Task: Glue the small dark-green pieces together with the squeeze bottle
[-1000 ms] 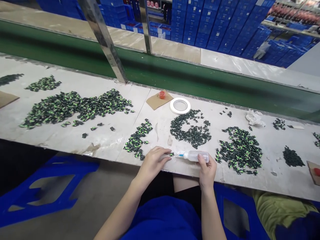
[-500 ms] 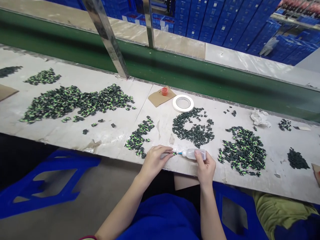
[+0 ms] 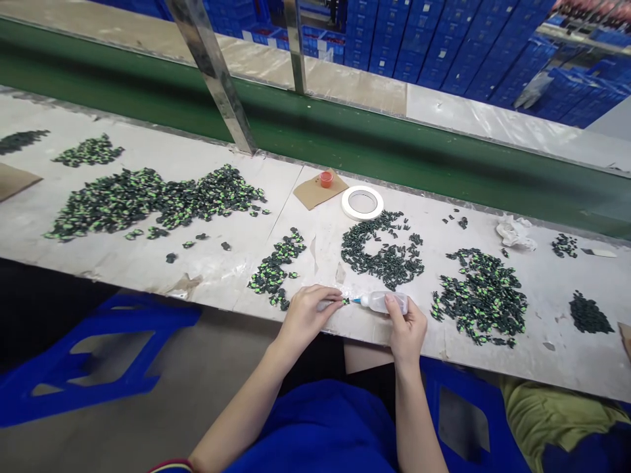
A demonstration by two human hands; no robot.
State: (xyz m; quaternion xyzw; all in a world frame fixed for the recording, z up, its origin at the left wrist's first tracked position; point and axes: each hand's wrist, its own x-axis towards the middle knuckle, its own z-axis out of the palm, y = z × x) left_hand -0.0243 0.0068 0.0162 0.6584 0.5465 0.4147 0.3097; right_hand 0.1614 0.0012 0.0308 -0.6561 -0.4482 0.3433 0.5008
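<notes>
Right hand (image 3: pixel 407 328) closed around a clear bottle (image 3: pixel 387 302) at the near edge of the bench (image 3: pixel 148 269), nozzle against a tiny green part (image 3: pixel 346 301) pinched by the left hand (image 3: pixel 305 315); squeezing too hard could flood part and fingers

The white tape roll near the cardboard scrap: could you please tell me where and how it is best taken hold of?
The tape roll lies flat, its hole facing up. Probably best from straight above, the grip pinching the ring's far wall, one finger inside the hole, thumb outside: dark pieces crowd its near-right edge, and lying flat it offers no underside hold.
</notes>
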